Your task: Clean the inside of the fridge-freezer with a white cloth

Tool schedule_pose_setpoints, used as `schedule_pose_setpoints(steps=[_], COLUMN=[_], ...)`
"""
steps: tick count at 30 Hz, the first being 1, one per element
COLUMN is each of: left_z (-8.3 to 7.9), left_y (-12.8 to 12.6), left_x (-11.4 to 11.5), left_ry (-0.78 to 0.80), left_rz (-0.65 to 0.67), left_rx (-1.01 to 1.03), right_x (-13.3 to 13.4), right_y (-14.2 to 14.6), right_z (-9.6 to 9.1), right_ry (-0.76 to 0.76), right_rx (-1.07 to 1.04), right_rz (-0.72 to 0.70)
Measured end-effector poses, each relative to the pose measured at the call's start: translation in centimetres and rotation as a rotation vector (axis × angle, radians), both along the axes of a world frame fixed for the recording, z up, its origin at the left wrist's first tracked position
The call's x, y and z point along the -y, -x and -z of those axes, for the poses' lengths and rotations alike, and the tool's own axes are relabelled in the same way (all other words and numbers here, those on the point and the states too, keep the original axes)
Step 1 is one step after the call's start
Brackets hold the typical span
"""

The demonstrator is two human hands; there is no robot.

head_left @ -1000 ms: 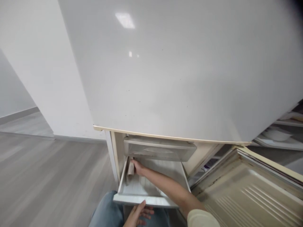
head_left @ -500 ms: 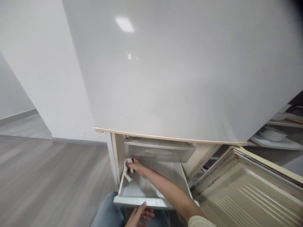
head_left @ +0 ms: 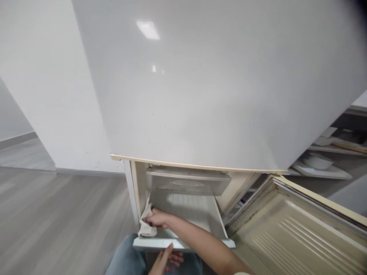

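Observation:
A pulled-out white drawer (head_left: 196,210) juts from the lower compartment of a fridge. My right hand (head_left: 157,218) reaches across it from the lower right, closed on a crumpled whitish cloth (head_left: 147,229) that lies over the drawer's left side wall near the front corner. Below the drawer's front edge is my left hand (head_left: 168,259), its thumb up against the front panel and its fingers apart underneath. Whether those fingers touch the drawer's underside cannot be seen.
Above sits another closed, translucent drawer (head_left: 187,182). The open fridge door (head_left: 289,225) stands at the right, with shelves (head_left: 323,168) holding things behind it. A large glossy white door (head_left: 195,84) fills the upper view. My knee (head_left: 127,256) is just under the drawer.
My right hand has slid the cloth along the drawer's left wall from the back toward the front corner. The left hand stays at the front edge; the view has shifted slightly.

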State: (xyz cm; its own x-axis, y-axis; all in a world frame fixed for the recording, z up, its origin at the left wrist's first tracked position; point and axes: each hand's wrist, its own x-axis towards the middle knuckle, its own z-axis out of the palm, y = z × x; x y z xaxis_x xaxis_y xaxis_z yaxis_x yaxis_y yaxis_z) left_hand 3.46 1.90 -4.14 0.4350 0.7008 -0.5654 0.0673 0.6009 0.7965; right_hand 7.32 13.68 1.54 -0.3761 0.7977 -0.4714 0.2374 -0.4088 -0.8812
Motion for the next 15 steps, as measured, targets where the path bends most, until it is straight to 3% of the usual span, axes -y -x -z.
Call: schedule_pose_setpoints(steps=[3,9,12,15], left_z=[0.1,-0.8,-1.1,-1.1], left_y=[0.1,0.2,0.2,0.1], left_x=[-0.2,-0.1,0.0,0.0], left_ry=[0.005,0.015,-0.022,-0.049], left_rz=[0.014,0.014,0.016,0.019], left_rx=[-0.014,0.023,0.032,0.027], right_x=[0.8,1.9,3.2,4.5], right_y=[-2.1,-11.2,-15.5,-18.8], right_z=[-1.4,-5.1,-4.1,-1.4], right_ry=[0.01,-0.523,-0.731,-0.718], right_rx=[0.19,0.614,0.896,1.344], right_rz=[-0.12,-0.098,-0.222,-0.315])
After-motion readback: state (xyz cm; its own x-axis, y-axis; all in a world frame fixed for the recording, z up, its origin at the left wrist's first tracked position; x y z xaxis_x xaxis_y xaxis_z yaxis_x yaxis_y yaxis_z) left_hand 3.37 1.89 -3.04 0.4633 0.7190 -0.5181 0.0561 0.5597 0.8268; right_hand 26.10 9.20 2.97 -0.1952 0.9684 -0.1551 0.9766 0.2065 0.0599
